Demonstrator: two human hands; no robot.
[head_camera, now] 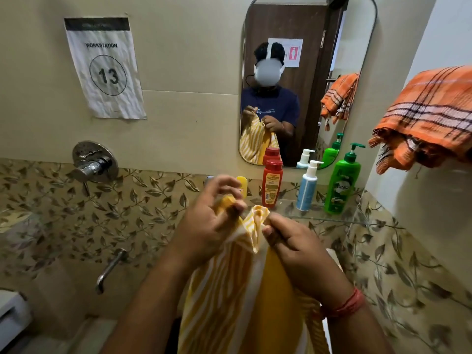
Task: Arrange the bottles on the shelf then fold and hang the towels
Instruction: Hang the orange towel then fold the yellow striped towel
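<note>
Yellow striped towel (237, 290) lower centre, hanging limp from my pinch. Left hand (207, 226) nips one top corner, right hand (296, 249) other. Soft, light, floppy; best held at corners. Bottles (342, 182) upright on glass shelf (332, 218); orange towel (429, 111) hung upper right.

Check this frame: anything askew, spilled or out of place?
Mostly tidy. The orange towel on the right wall hangs bunched and uneven, not folded flat. The red bottle, white pump bottle and green bottle stand upright; no spills.
</note>
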